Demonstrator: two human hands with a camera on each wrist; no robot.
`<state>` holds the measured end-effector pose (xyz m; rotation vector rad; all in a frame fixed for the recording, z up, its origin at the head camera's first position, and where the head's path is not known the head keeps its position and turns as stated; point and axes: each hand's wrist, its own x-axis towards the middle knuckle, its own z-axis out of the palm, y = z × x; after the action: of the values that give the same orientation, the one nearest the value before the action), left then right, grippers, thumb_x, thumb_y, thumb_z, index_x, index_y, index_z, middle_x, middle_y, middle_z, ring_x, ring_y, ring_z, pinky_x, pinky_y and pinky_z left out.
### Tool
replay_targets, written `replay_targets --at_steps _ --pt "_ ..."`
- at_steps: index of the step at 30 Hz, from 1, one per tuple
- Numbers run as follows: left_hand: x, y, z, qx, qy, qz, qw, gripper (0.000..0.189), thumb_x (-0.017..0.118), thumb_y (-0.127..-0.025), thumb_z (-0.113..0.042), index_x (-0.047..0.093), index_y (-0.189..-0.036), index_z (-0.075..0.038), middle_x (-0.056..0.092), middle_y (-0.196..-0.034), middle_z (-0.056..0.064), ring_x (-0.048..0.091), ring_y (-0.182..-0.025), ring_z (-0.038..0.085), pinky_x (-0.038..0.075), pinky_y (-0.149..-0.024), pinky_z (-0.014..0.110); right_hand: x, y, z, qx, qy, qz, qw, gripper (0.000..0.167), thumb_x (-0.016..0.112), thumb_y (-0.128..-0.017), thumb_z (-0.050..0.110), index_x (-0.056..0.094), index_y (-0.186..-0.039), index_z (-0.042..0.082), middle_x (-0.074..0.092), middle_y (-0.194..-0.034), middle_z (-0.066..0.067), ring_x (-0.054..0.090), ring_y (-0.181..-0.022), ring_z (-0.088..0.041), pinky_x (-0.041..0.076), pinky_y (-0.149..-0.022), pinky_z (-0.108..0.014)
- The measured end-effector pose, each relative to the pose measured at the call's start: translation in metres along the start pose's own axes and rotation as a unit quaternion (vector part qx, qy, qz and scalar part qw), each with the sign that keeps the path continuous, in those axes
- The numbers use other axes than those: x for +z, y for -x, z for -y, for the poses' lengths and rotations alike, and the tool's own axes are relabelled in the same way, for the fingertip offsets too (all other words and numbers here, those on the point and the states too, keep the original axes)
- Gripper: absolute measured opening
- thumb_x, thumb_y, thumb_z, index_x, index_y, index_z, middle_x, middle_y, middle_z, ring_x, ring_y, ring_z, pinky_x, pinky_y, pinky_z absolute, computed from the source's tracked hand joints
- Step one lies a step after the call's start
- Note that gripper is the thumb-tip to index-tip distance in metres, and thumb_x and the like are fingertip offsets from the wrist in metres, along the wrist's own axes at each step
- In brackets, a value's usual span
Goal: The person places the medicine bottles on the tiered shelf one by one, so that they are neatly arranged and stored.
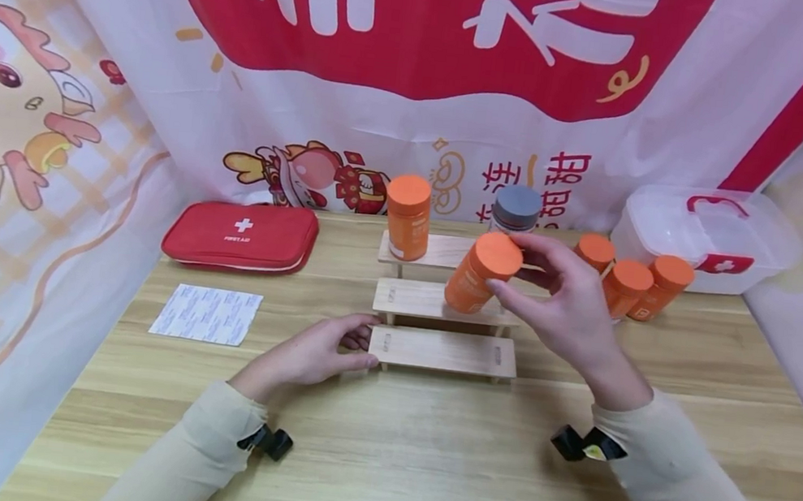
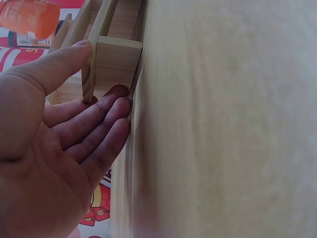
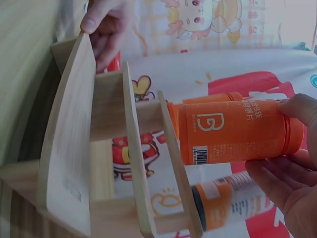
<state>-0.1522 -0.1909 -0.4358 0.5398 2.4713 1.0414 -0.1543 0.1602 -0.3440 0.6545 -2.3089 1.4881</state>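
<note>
In the head view my right hand [image 1: 565, 300] grips an orange vitamin bottle [image 1: 483, 273] near its orange cap, between thumb and fingers. The bottle is tilted and overlaps the middle step of a three-step wooden rack [image 1: 442, 351]. Its printed label faces the right wrist camera. My left hand [image 1: 321, 348] holds the left end of the lowest step, thumb at the board's edge and fingers [image 2: 104, 114] curled below it. On the top step stand another orange bottle [image 1: 408, 223] at the left and a grey-capped bottle [image 1: 517, 205] at the right, partly hidden by the held one.
Several orange bottles [image 1: 628, 286] stand right of the rack, beside a clear lidded box [image 1: 712, 234] with a red handle. At the left lie a red first-aid pouch [image 1: 241, 238] and a white printed packet sheet [image 1: 207, 314]. A printed cloth hangs behind the table [image 1: 365, 459].
</note>
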Motion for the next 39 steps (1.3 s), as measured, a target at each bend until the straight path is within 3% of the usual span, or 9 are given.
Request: replay_targets --at_steps 5,13,24,32,39 --pt "0.0 0.0 0.0 0.001 -0.002 -0.001 1.0 0.062 0.077 -0.102 -0.033 0.055 -0.154 -0.008 0.073 -0.123 0.003 0.068 -0.115 0.017 0.057 -0.105 0.043 0.013 -0.007 -0.003 -0.012 -0.002 0.01 0.9999 0.06 0.089 -0.087 0.0 0.065 -0.142 0.004 0.072 -0.134 -0.013 0.07 -0.115 -0.001 0.058 -0.097 -0.016" --pt "-0.001 0.0 0.001 0.001 0.0 0.001 1.0 0.062 0.077 -0.102 -0.033 0.055 -0.154 -0.008 0.073 -0.124 0.003 0.067 -0.115 0.018 0.057 -0.106 0.045 0.033 -0.017 -0.001 -0.011 -0.013 0.032 0.9993 0.059 0.089 -0.088 0.002 0.064 -0.142 0.001 0.072 -0.134 -0.016 0.074 -0.117 -0.028 0.062 -0.096 -0.024" --pt "-0.001 0.0 0.001 -0.001 -0.005 -0.001 1.0 0.062 0.077 -0.102 -0.033 0.055 -0.154 -0.008 0.073 -0.124 0.003 0.068 -0.116 0.017 0.057 -0.106 0.045 0.058 -0.026 0.0 -0.002 -0.026 0.051 0.9984 0.058 0.089 -0.088 0.006 0.065 -0.14 -0.001 0.07 -0.137 -0.016 0.074 -0.121 -0.031 0.063 -0.101 -0.035" --pt "-0.001 0.0 0.0 -0.003 -0.003 0.002 1.0 0.062 0.077 -0.102 -0.034 0.055 -0.155 -0.008 0.073 -0.125 0.002 0.068 -0.116 0.018 0.057 -0.107 0.047 0.07 -0.03 0.001 0.0 -0.039 0.056 0.9976 0.058 0.09 -0.088 0.005 0.064 -0.14 -0.002 0.069 -0.137 -0.018 0.073 -0.122 -0.032 0.062 -0.102 -0.034" --pt "0.0 0.0 -0.001 -0.002 -0.005 0.003 1.0 0.062 0.076 -0.102 -0.035 0.055 -0.155 -0.009 0.073 -0.125 0.002 0.068 -0.117 0.017 0.057 -0.107 0.046 0.08 -0.033 0.0 0.003 -0.019 0.063 0.9978 0.058 0.09 -0.089 0.008 0.064 -0.14 0.0 0.069 -0.136 -0.016 0.074 -0.121 -0.031 0.062 -0.102 -0.035"
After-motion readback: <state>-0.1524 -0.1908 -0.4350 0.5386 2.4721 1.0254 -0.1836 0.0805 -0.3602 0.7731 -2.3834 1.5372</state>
